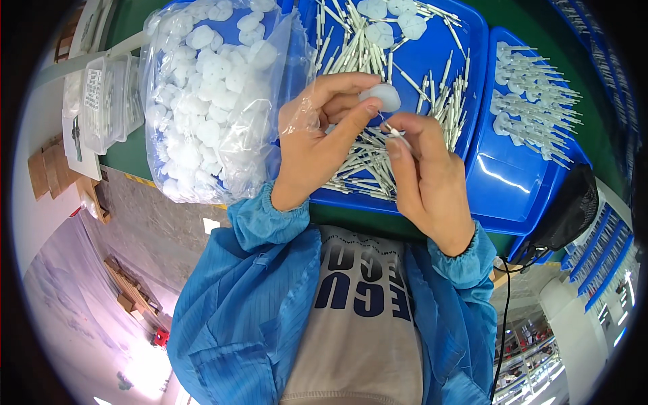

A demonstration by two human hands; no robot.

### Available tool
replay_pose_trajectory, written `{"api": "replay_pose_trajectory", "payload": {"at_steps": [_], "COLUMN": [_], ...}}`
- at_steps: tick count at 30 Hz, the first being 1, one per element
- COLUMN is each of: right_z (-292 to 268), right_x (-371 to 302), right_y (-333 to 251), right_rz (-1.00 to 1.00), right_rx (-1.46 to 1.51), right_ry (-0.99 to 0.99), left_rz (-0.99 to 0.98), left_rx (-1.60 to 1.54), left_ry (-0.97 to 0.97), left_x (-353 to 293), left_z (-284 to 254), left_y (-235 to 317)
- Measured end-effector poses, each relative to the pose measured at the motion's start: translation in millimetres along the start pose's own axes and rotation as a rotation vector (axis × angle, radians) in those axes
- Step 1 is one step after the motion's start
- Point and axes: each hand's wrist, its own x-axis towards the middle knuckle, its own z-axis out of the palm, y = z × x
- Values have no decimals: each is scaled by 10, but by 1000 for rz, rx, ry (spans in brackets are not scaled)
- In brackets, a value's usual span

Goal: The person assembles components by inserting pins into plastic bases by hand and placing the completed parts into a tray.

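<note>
Between the thumb and fingers of my left hand (317, 131) is a round, translucent white disc (383, 98). My right hand (428, 175) pinches a thin white stick (397, 133), its tip close to the disc; whether they touch is hard to make out. Both hands are above a blue tray (482, 40) holding many loose white sticks (364, 162) and a few discs (395, 20). A clear plastic bag (202, 108) full of similar discs lies beside my left hand, its edge overlapping the wrist.
To the right, another blue tray (499, 182) holds rows of discs with sticks attached (533, 101). A black mesh pouch (570, 206) with a cable sits by its near corner. Clear plastic boxes (111, 101) stand at the far left on the green table (121, 152).
</note>
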Motion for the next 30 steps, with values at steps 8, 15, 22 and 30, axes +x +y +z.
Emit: {"api": "replay_pose_trajectory", "payload": {"at_steps": [8,15,22,30], "right_z": [57,88,19,-108], "right_x": [22,-43,8,2], "right_y": [122,86,8,201], "right_rz": [-123,-116,-79,387], "right_rx": [-218,-322,-110,1087], "right_ry": [167,180,145,-347], "left_rz": [-76,-27,29,148], "left_rx": [-132,-78,-171,-163], "left_ry": [-15,-4,-109,-170], "left_x": [-2,-26,-18,-18], "left_z": [8,10,-34,-75], "left_y": [61,10,-2,-24]}}
